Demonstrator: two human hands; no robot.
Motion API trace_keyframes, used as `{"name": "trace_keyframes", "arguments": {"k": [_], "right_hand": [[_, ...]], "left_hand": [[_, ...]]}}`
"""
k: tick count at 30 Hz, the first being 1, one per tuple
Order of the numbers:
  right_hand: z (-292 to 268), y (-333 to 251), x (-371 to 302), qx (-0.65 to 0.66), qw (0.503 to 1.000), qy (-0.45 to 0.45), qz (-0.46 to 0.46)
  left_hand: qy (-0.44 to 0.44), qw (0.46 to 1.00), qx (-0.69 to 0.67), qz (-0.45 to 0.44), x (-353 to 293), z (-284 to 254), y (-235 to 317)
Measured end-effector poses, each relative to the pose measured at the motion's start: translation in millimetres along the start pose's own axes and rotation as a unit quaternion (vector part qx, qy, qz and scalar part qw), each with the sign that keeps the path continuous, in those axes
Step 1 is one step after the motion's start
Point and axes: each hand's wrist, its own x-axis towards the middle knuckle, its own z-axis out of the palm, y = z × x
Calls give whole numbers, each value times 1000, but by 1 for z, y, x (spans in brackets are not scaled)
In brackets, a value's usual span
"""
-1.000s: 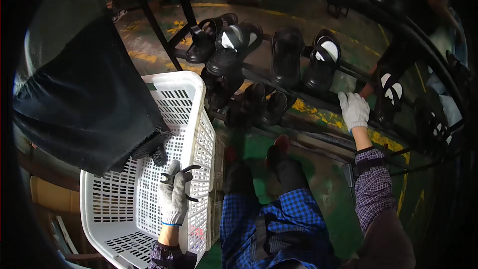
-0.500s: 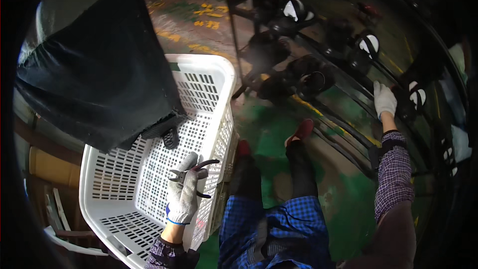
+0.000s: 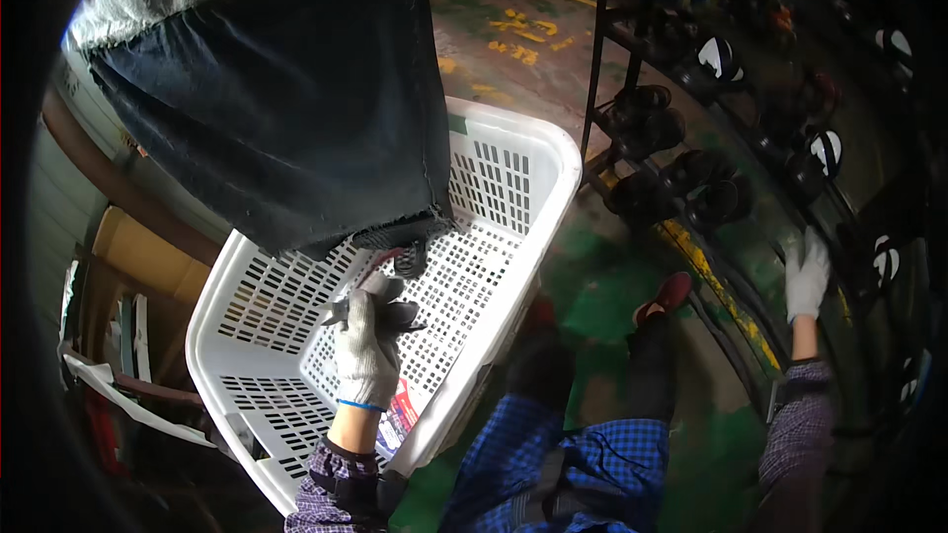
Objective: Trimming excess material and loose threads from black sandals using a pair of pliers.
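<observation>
My left hand [image 3: 367,350], in a white knit glove, is over the white plastic basket [image 3: 565,183]. Its fingers are closed round a pair of cutting pliers [image 3: 336,314], with the metal jaws showing on the left and the handles partly hidden. Just beyond the fingers, a small dark ridged part [image 3: 411,259] shows under the lower edge of a black cloth cover [image 3: 286,109]. My right hand [image 3: 808,276], also gloved, is far out at the right beside a dark metal rack [image 3: 726,301]. Its fingers are stretched out and hold nothing visible; whether they touch the rack I cannot tell.
Several black parts, some with white faces [image 3: 826,152], sit along the rack. A red and blue printed packet [image 3: 398,419] shows at the basket's near side. Cardboard [image 3: 148,257] and boards stand at the left. The floor [image 3: 592,286] is green with yellow markings.
The view has swung left, so the basket and cloth appear further right. My left hand with the pliers is now closer to the cloth's lower edge. My right hand is lower along the rack.
</observation>
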Motion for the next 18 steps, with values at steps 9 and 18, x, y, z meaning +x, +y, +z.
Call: {"name": "trace_keyframes", "arguments": {"k": [9,18], "right_hand": [[14,-113,-213,319,913,-255,-10],[39,-115,-179,301,846,-428,100]], "left_hand": [[120,861,432,-239,159,-91,-127],[308,800,464,-225,377,-210,-276]]}}
